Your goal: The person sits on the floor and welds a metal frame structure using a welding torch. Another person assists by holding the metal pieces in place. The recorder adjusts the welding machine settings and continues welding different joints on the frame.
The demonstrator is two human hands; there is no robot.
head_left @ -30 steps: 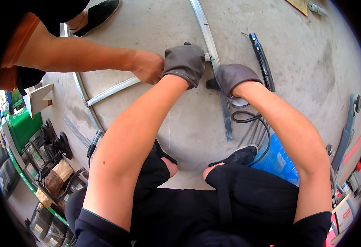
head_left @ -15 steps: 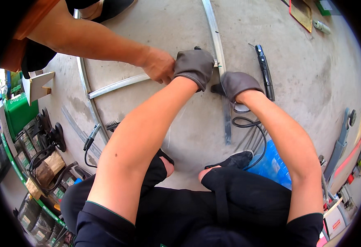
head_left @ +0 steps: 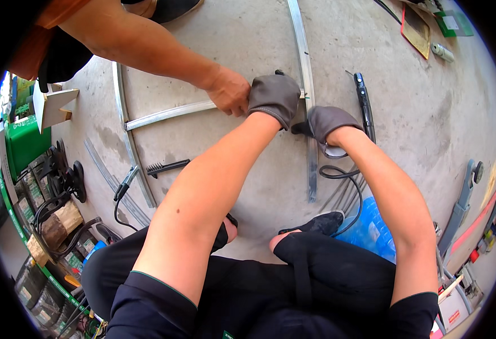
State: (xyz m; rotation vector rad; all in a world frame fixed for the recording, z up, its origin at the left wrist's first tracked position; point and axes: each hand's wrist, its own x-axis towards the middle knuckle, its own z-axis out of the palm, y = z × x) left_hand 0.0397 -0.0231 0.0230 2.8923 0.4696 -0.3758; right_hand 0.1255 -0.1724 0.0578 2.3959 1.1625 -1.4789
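Though apart, left hand and right hand at 1 metal rail.

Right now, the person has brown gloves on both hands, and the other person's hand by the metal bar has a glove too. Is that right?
Not quite: in the head view, the other person's hand by the metal bar is bare. The person's left hand and right hand do wear brown gloves.

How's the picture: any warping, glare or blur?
Head view: fisheye seems to bow the left rail, and the corners are black; head view: the crossbar glints pale; head view: left glove and right glove show no obvious motion blur.
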